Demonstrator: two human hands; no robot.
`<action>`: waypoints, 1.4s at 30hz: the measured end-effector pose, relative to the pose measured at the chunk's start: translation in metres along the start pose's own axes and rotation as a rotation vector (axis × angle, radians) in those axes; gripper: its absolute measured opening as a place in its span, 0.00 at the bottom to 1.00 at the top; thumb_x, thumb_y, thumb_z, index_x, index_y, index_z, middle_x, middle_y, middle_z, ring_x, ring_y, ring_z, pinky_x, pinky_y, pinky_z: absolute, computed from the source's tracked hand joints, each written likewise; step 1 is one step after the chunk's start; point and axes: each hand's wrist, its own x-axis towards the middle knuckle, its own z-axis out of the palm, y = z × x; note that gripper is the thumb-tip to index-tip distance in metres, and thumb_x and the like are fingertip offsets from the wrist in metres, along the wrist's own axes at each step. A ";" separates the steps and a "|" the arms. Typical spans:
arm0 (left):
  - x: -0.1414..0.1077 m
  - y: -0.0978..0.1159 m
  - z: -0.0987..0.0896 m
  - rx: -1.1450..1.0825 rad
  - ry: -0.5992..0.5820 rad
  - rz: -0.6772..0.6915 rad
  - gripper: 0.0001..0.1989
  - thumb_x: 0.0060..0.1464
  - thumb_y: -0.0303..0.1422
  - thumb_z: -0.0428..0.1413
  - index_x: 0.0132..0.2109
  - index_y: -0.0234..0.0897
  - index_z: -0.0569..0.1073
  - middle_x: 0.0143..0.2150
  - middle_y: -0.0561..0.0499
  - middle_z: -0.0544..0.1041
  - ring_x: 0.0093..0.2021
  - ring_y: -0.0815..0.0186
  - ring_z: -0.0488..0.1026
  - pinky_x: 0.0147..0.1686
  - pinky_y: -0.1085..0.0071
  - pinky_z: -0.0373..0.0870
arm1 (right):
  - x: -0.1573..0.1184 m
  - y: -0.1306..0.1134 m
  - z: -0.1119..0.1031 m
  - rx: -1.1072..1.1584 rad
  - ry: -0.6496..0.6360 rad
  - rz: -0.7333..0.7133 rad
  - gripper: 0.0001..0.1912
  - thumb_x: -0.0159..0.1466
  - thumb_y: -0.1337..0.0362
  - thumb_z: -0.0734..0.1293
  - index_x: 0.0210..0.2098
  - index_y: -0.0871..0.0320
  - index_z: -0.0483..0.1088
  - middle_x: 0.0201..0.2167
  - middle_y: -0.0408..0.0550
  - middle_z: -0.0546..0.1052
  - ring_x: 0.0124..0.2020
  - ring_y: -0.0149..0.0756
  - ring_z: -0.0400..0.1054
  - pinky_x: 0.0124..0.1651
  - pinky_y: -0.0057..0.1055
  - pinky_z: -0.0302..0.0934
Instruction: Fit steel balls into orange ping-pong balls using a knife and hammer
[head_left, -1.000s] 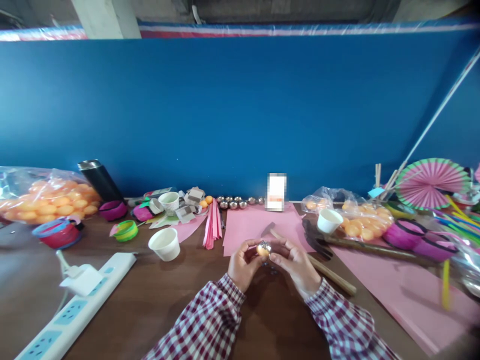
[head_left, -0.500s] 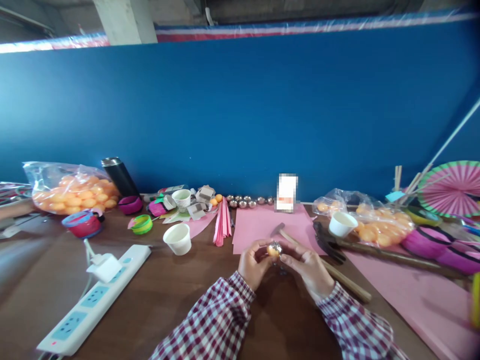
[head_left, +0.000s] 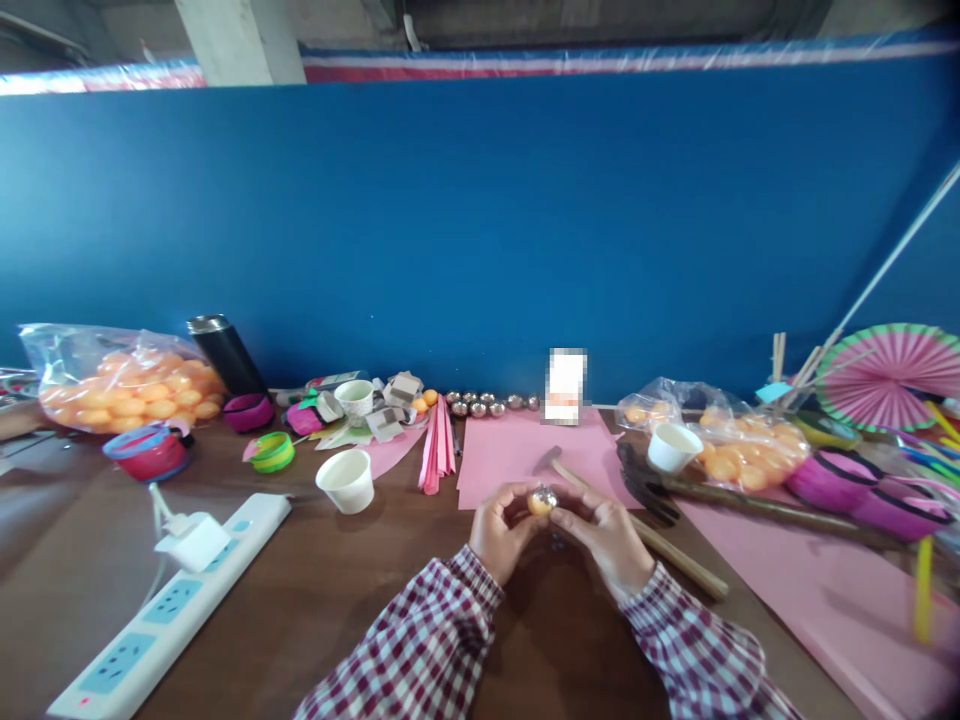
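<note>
Between the fingertips of my left hand (head_left: 501, 530) and my right hand (head_left: 600, 530) is a small orange ball (head_left: 541, 500), its top partly covered in shiny silver pieces. Both hands pinch it from either side, just above the brown table. A few tiny dark or shiny bits, too small to name, lie beneath my right fingers. Behind my right hand a hammer (head_left: 679, 560) with a wooden handle lies across the table and onto pink paper (head_left: 517, 450). Several silver-covered balls (head_left: 476, 406) stand in a row behind that paper.
White paper cups (head_left: 345, 482) and a power strip (head_left: 176, 605) with a plug (head_left: 193, 540) are to my left. Bags of orange balls (head_left: 150, 392) stand on both sides. A claw hammer (head_left: 645, 485) and pink wrist pouches (head_left: 844, 485) lie right. A blue partition (head_left: 465, 220) rises behind.
The whole view has shifted slightly, so things appear a little further left. Both hands keep hold of the ball, which looks turned a little.
</note>
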 end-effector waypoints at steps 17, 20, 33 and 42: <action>0.017 -0.007 -0.021 -0.332 0.067 -0.159 0.18 0.39 0.36 0.59 0.38 0.31 0.69 0.32 0.47 0.74 0.29 0.70 0.71 0.33 0.71 0.67 | -0.007 -0.036 0.038 -0.443 0.076 -0.244 0.16 0.55 0.59 0.63 0.42 0.58 0.67 0.38 0.50 0.73 0.36 0.37 0.67 0.38 0.34 0.63; 0.016 -0.003 -0.023 -0.359 0.106 -0.154 0.19 0.37 0.37 0.60 0.37 0.31 0.69 0.32 0.47 0.74 0.30 0.69 0.71 0.34 0.71 0.68 | -0.019 -0.059 0.059 -0.549 -0.123 -0.365 0.16 0.57 0.62 0.61 0.45 0.55 0.65 0.41 0.49 0.71 0.36 0.36 0.67 0.38 0.32 0.63; 0.021 -0.003 -0.024 -0.377 0.215 -0.230 0.20 0.39 0.32 0.61 0.42 0.34 0.69 0.35 0.48 0.73 0.29 0.71 0.72 0.32 0.74 0.71 | -0.009 -0.013 -0.039 -1.800 0.300 -0.057 0.11 0.59 0.63 0.58 0.40 0.55 0.65 0.35 0.51 0.69 0.35 0.39 0.63 0.32 0.30 0.54; 0.024 -0.015 -0.027 -0.143 0.243 -0.119 0.25 0.34 0.31 0.62 0.43 0.34 0.68 0.39 0.47 0.73 0.30 0.68 0.73 0.31 0.70 0.72 | -0.003 -0.005 -0.035 -1.910 0.410 -0.224 0.12 0.61 0.69 0.52 0.38 0.57 0.64 0.32 0.51 0.69 0.33 0.37 0.63 0.32 0.30 0.53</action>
